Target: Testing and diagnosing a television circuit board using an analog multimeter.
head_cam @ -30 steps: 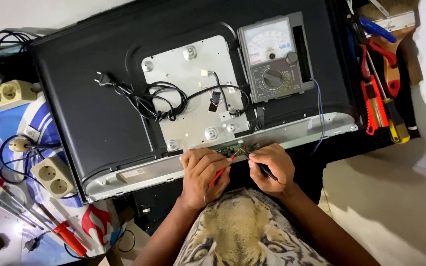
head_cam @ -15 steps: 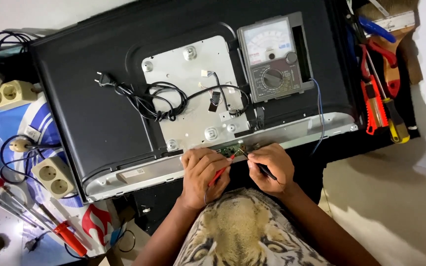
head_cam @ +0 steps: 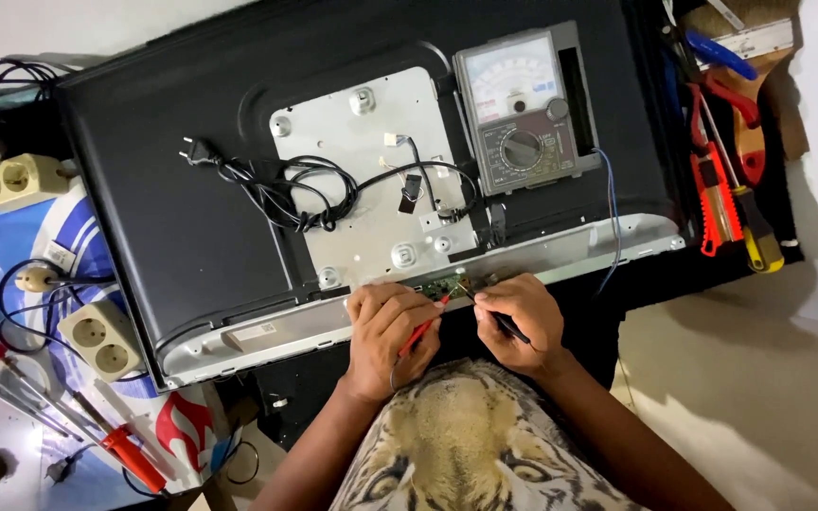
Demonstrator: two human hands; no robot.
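Left hand is curled around a red probe, tip pointed up at the little green circuit board on the near edge of the flat-screen TV, which lies face down. Right hand pinches the black probe the same way, fingertips pressed together just beside the board. Both tips sit very close on that strip (too small for me to tell which contacts they touch). I see the analog multimeter resting on the TV's back, near the metal plate and the black power cord coiled on it. My worry: with the tips this near, a small slip could bridge two points, and the meter's blue lead hangs loose enough to snag a wrist.
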